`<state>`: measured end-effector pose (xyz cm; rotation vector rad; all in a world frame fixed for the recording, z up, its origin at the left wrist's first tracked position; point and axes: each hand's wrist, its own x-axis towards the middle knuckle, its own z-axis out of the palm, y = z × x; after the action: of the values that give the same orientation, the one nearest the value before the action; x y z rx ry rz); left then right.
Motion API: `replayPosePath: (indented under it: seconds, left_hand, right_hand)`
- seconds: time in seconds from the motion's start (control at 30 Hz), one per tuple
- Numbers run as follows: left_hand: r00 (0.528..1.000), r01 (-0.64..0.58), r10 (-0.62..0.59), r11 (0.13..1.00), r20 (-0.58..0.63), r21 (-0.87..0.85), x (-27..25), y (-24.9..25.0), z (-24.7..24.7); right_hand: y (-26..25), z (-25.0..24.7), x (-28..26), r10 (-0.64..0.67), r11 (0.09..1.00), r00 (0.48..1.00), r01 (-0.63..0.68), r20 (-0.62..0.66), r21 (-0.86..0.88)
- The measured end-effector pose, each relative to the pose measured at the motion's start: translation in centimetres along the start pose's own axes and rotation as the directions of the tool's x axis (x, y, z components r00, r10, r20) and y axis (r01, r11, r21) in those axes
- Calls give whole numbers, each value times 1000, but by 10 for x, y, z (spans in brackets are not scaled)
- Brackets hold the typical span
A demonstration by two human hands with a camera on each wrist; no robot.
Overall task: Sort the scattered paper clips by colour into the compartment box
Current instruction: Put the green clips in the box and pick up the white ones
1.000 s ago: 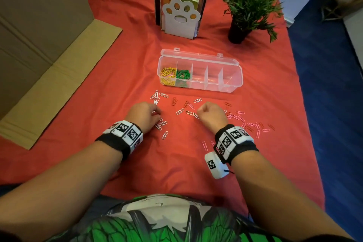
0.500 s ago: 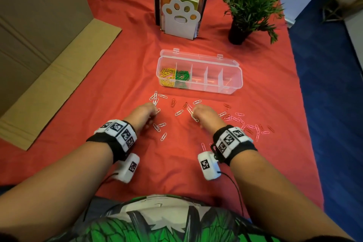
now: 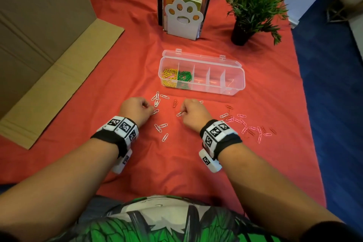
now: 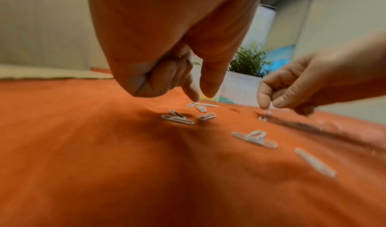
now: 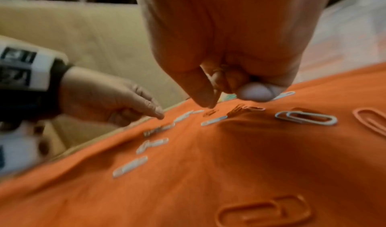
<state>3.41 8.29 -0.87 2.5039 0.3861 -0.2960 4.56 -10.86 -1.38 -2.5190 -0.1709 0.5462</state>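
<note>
Pinching white clips [image 3: 157, 100] at the box's [image 3: 233, 89] seven o'clock, both hands [image 3: 135, 110] [image 3: 193, 113] might drop them if overfilled.

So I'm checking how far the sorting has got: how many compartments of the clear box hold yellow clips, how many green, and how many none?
Compartment box, by contents:
Yellow clips: 1
Green clips: 1
No clips visible: 3
Total: 5 compartments
</note>
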Motion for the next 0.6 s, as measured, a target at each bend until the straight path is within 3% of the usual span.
replayPosePath:
  seconds: [0.1, 0.2, 0.3, 0.37, 0.43, 0.47, 0.5, 0.53, 0.6]
  left_hand:
    - [991, -135, 132, 965, 27, 226, 0, -8, 4]
    - [981, -194, 184, 944, 61, 267, -1, -13, 9]
    - [974, -226, 206, 927, 99, 300, -5, -11, 12]
    - [969, -242, 214, 921, 123, 305, -6, -9, 13]
    - [974, -202, 174, 957, 148, 207, -6, -5, 12]
    - [975, -125, 111, 990, 190, 61, -7, -1, 10]
    - [963, -8, 51, 987, 264, -161, -10, 4, 7]
    - [938, 134, 21, 899, 347, -417, -14, 8, 4]
    - [856, 400, 70, 539, 513, -741, -20, 13, -4]
  right_hand:
    - [0, 11, 0, -113, 969, 994, 109, -4, -223]
    - [-2, 16, -6, -156, 903, 988, 134, -19, -407]
    - [-3, 19, -14, -171, 860, 984, 127, -44, -494]
    - [-1, 19, -14, -125, 890, 992, 101, -25, -445]
    - [-2, 11, -13, -16, 975, 999, 26, 49, -221]
    - [-2, 6, -13, 47, 998, 994, -43, 98, -35]
    - [-2, 1, -16, 111, 964, 979, -148, 169, 219]
    - [-2, -3, -20, 147, 831, 959, -252, 242, 496]
    - [0, -10, -31, 111, 403, 934, -355, 340, 843]
